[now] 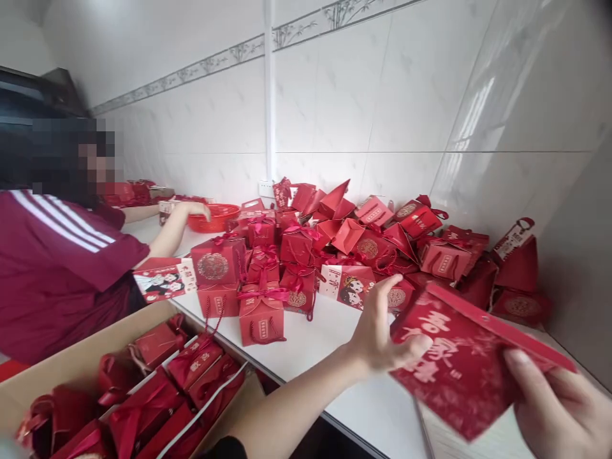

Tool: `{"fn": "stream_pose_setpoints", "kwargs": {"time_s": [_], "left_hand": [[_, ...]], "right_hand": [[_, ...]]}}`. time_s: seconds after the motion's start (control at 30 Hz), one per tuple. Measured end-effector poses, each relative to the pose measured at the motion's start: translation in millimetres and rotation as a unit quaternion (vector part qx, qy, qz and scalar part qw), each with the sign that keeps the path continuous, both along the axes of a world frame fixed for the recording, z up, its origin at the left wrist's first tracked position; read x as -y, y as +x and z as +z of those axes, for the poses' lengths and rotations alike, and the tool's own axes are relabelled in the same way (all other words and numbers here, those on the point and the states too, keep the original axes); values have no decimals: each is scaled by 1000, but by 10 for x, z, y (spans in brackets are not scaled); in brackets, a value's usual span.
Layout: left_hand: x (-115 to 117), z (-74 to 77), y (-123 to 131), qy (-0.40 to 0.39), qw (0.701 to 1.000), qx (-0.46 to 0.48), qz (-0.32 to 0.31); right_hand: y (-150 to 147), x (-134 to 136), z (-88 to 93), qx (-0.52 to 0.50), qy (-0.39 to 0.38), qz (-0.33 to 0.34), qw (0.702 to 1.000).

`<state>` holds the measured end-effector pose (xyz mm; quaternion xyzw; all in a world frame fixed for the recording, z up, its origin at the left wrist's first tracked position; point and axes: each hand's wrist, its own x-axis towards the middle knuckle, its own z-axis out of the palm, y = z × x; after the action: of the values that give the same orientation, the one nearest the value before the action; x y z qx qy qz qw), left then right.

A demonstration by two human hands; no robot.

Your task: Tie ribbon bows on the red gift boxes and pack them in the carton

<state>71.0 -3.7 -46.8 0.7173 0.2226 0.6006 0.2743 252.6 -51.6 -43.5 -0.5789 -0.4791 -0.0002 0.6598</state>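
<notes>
My right hand (557, 401) grips a dark red gift box (449, 363) with pale lettering at its right side, thumb on the near face. A folded strip runs along the box's tilted top edge. My left hand (382, 338) is at the box's left side, thumb and index finger spread apart. Its thumb overlaps the lettered face; whether it presses on it I cannot tell. Just beyond my left hand lies a red and white printed box (351, 287) with cartoon figures. Finished-looking red boxes with ribbons (261, 315) stand to its left.
Red boxes (373, 248) pile up against the tiled wall (363, 115). At lower left, an open carton (153, 312) holds several more. A person in a maroon shirt (71, 255) reaches toward a red plastic basin (215, 220). The white table (329, 331) has a front edge below my left forearm.
</notes>
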Motion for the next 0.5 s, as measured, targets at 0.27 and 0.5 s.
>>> {"fn": "stream_pose_setpoints", "kwargs": {"time_s": [0.27, 0.5], "left_hand": [[949, 462, -918, -303, 952, 43, 4], [1210, 415, -1414, -336, 942, 13, -2]], "right_hand": [[-967, 211, 365, -15, -94, 388, 917], [-1319, 302, 387, -14, -128, 442, 888]]}}
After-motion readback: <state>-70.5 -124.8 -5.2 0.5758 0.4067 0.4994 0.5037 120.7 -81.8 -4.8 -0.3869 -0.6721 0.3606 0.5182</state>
